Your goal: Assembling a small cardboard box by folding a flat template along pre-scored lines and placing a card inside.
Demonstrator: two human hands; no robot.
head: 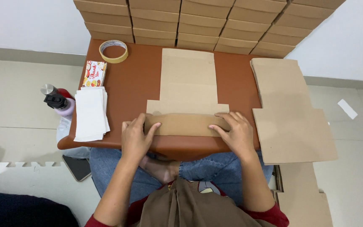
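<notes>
A flat brown cardboard box blank (188, 82) lies on the low brown table (135, 80). Its near flap (185, 125) is folded up toward me. My left hand (135, 136) presses on the left end of that flap with fingers spread. At the flap's right end my right hand (234, 132) lies flat on it, thumb against its front. Neither hand grips anything.
A stack of flat box blanks (290, 109) overhangs the table's right edge. Folded boxes (198, 21) are piled at the back wall. A tape roll (113, 51), printed cards (94, 73) and white paper sheets (90, 113) lie at left. Bottles (57, 101) and a phone (77, 167) sit on the floor.
</notes>
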